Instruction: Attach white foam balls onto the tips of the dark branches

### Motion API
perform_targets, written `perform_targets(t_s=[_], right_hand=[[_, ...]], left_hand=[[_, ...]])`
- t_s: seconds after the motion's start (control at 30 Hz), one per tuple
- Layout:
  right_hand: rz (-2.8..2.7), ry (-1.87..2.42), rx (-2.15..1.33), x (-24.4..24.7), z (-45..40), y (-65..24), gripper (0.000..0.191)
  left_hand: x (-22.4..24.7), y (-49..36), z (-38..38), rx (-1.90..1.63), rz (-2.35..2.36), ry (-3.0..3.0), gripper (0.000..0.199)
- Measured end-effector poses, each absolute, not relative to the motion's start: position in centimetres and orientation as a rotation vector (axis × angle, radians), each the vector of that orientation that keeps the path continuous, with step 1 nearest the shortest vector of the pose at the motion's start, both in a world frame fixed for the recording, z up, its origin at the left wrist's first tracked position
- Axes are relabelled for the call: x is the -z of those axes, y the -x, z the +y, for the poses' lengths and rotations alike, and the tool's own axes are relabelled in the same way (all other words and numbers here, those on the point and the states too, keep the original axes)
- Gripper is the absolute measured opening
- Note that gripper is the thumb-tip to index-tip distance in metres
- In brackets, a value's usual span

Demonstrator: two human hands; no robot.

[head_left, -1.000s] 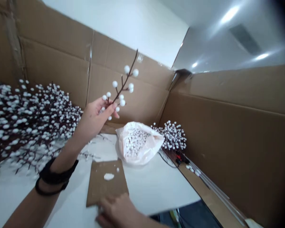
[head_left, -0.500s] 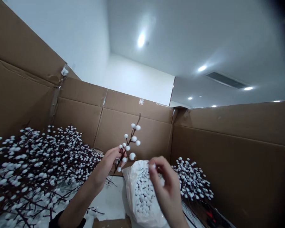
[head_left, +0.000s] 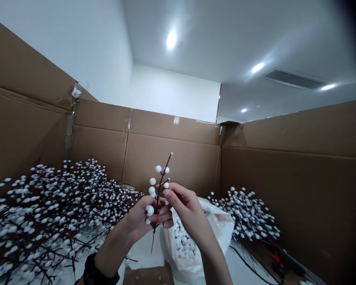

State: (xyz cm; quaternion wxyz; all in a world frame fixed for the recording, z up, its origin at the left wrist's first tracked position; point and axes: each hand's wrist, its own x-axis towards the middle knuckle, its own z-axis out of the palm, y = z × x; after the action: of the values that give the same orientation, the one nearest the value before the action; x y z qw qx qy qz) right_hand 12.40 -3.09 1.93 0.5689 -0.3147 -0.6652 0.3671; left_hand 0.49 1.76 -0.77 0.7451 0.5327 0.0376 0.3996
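A dark brown artificial berry branch (head_left: 158, 196) with round white berries stands nearly upright in front of me. My left hand (head_left: 145, 215) is closed around its lower part, and the bare stem end sticks out below the fingers. From the right, my right hand (head_left: 185, 204) reaches to the middle of the branch, with thumb and forefinger pinched together at a small white berry (head_left: 166, 185) beside a side twig. The fingers partly cover where berry and twig meet. Below my right hand, a white plastic bag (head_left: 221, 225) holds many loose white berries (head_left: 185, 243).
A large heap of white-berried branches (head_left: 56, 198) spreads on the left, and a smaller bunch (head_left: 249, 213) lies on the right. Cardboard walls (head_left: 172, 158) enclose the white work surface (head_left: 146, 253). A black cable (head_left: 249, 263) runs at lower right.
My right hand has moved left and up from above the bag to the branch, carrying a small white berry. The branch in my left hand has turned more upright.
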Motion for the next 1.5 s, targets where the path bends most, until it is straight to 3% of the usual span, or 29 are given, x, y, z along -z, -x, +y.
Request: perform_targets(t_s=[0.13, 0.27, 0.53, 0.73, 1.07, 1.23, 1.5], right_hand=[[-1.560, 0.781, -0.955, -1.9, -3.0, -12.9, 0.026], [-1.562, 0.740, -0.801, -1.9, -2.6, -13.3, 0.026], [-1.515, 0.745, -0.616, -1.9, -2.0, -13.6, 0.025], [-1.620, 0.750, -0.643, -1.6, -1.6, -13.6, 0.025], [-1.385, 0.681, -0.517, -1.9, -2.6, -14.9, 0.025], [-1.200, 0.469, -0.564, -1.4, -1.5, -13.7, 0.014], [-1.204, 0.288, -0.769, -0.8, -0.2, -12.2, 0.020]], left_hand=[[0.9, -1.0, 1.5, -0.885, 0.168, -1.171, 0.020], [0.4, -0.8, 1.4, -0.975, 0.288, -1.189, 0.021], [-0.9, 0.3, -0.1, -1.617, 0.498, -1.525, 0.031], [-0.6, -0.3, -0.3, -1.697, 0.605, -1.605, 0.016], [-0.9, -0.2, -0.7, -1.720, 0.627, -1.521, 0.016], [-0.7, -0.8, -0.7, -1.657, 0.668, -1.498, 0.017], [-0.9, -0.9, -1.1, -1.654, 0.671, -1.604, 0.017]])
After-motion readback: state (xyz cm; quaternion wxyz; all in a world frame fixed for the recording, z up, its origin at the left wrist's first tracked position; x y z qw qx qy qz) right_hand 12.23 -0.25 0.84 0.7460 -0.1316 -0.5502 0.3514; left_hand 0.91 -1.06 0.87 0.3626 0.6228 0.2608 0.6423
